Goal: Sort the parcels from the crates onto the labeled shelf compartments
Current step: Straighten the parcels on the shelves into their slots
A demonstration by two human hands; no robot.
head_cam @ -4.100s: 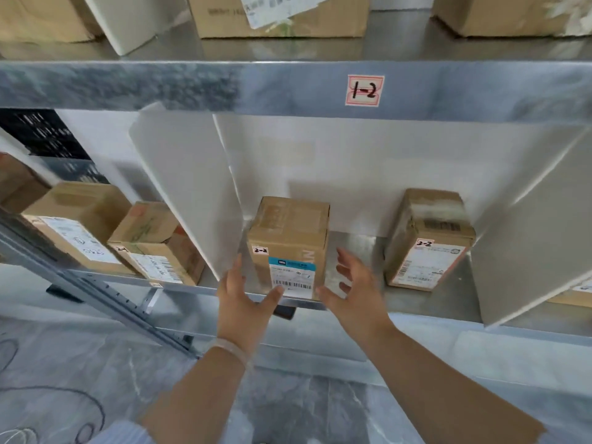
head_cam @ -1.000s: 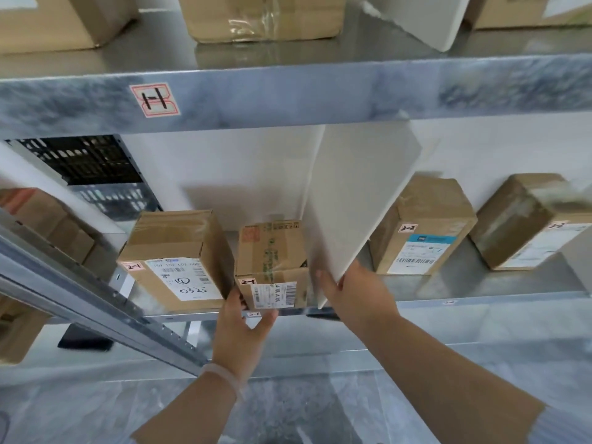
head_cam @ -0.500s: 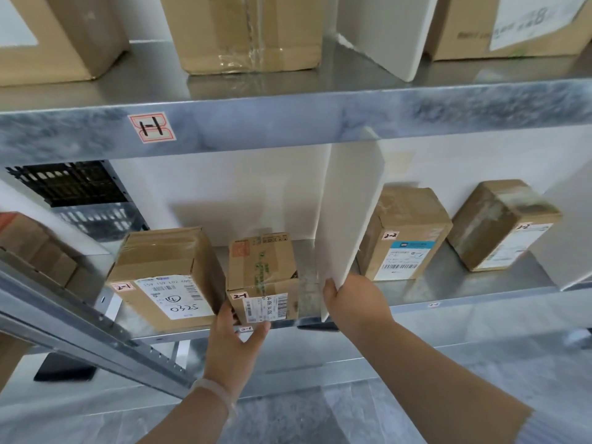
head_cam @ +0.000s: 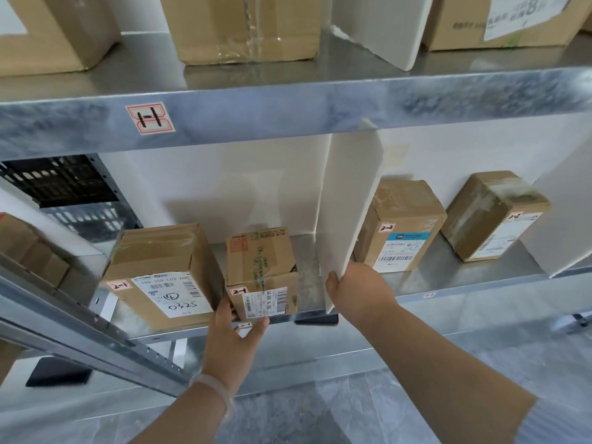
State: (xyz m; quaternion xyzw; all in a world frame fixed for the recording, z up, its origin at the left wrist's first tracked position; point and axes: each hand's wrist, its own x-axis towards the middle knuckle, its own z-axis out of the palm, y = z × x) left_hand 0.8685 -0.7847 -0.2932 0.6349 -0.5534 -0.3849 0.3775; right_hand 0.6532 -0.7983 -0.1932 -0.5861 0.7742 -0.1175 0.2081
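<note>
A small brown parcel (head_cam: 261, 270) tagged 2-1 stands on the lower metal shelf (head_cam: 448, 283), beside a larger 2-1 parcel (head_cam: 157, 274) on its left. My left hand (head_cam: 235, 328) touches the small parcel's lower front edge from below, thumb and fingers spread. My right hand (head_cam: 358, 293) grips the bottom front corner of the white divider board (head_cam: 349, 213). Right of the divider stand two parcels tagged 2-2, one with a blue-striped label (head_cam: 400, 225) and one further right (head_cam: 493, 213).
The upper shelf beam carries a label 1-1 (head_cam: 150, 118); large cartons (head_cam: 246, 24) and another white divider (head_cam: 381, 24) sit above it. A slanted metal rail (head_cam: 96, 334) crosses the lower left. Black crates (head_cam: 61, 181) are behind at left.
The view has shifted from compartment 2-2 to 2-1. In the last second the divider has swung more upright under my right hand, and my left hand stays at the small parcel's front.
</note>
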